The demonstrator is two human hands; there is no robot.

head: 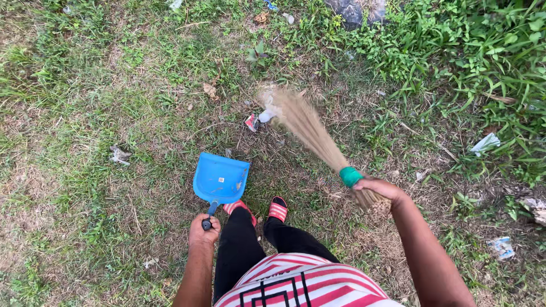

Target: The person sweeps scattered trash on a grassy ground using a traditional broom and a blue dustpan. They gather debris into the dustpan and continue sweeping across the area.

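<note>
Fingers of the left hand [203, 230] are closed around the dark handle of a blue dustpan [220, 179], and the pan rests flat on the grass [85, 187] just in front of the person's feet, with its open edge turned away from the body. Fingers of the right hand [380, 189] are wrapped tight on a straw broom [310, 129], close to its butt end, just behind a green band [350, 176] that ties the bundle. From this grip the broom reaches forward and to the left, and its bristle tips are blurred low over the ground, beyond the dustpan. At the tips lie a small white piece of litter [265, 116] and a red and white wrapper [251, 121]; I cannot tell if the bristles touch them.

Both feet wear red striped sandals [277, 209] and stand between the two hands, the left one beside the dustpan's handle. The legs are in black trousers, and a red and white striped shirt shows at the bottom edge.

More rubbish is scattered about: a crumpled grey scrap [119, 154] to the left of the dustpan, a white paper [485, 143] in the taller weeds on the right, and a bluish wrapper [503, 247] lower right.
</note>
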